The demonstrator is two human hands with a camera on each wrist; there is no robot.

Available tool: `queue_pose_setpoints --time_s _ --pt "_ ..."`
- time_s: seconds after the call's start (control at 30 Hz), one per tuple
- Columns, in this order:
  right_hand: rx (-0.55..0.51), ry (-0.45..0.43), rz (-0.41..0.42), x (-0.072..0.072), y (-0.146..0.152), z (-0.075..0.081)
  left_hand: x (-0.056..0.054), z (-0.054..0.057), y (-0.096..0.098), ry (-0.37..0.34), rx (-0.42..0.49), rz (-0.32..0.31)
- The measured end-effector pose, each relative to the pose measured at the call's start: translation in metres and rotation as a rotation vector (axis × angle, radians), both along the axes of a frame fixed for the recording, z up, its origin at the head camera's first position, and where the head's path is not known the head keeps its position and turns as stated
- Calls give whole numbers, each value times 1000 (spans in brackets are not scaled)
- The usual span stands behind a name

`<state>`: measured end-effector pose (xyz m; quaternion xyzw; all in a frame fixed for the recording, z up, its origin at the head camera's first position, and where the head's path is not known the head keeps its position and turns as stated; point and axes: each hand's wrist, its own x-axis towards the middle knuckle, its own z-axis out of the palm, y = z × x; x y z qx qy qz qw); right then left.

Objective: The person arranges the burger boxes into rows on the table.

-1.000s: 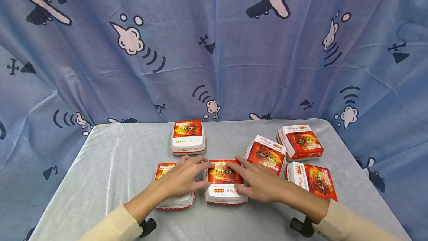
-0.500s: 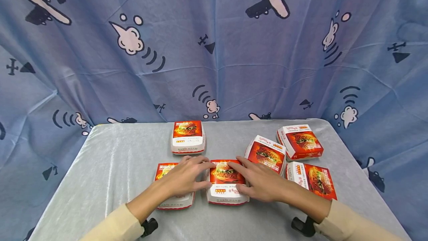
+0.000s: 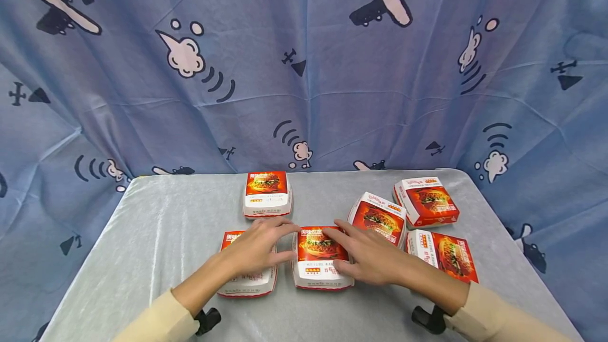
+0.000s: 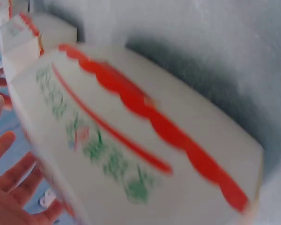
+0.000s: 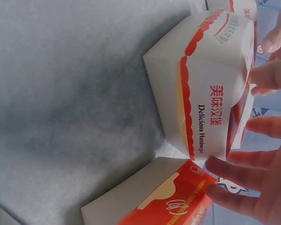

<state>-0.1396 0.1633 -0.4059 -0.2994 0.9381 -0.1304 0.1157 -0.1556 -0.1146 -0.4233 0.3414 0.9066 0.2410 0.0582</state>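
Paper hamburger boxes with red printed lids lie on a grey cloth. My right hand (image 3: 372, 257) rests its thumb and index finger on the lid of the middle front box (image 3: 320, 273), fingers spread. Above the left front box (image 3: 249, 286) is my left hand (image 3: 254, 244), covering much of its lid, with fingers and thumb extended toward the middle box's left edge. A slanted box (image 3: 377, 218) sits just behind my right hand. In the left wrist view, the white side of the left front box (image 4: 98, 136) fills the middle, with my extended fingers beside it.
Another hamburger box (image 3: 267, 194) stands at the back, left of centre. On the right are a rear box (image 3: 429, 202) and a front box (image 3: 451, 257), close to the slanted one. A blue curtain (image 3: 304, 94) with airplane prints hangs behind the cloth-covered table (image 3: 142, 257).
The middle box has shifted slightly right from a second ago. My left hand has just drawn back leftward from it, and the right hand has stayed nearly in place.
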Motion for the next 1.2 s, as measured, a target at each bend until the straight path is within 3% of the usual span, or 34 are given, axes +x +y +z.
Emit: queue_pose_setpoints --time_s 0.2,0.33,0.63,0.93,1.2 --pt "-37 46 4 0 -6 3 -4 5 -26 -25 78 70" --pt "-55 84 23 0 -14 3 -4 4 -44 -82 107 123" --pt "-75 9 69 0 -36 5 5 -3 -74 -127 105 200" --pt "-56 24 168 3 -58 -1 10 -5 -99 -116 127 216" --pt "-56 -1 213 7 -74 -4 12 -7 -109 -109 155 218"
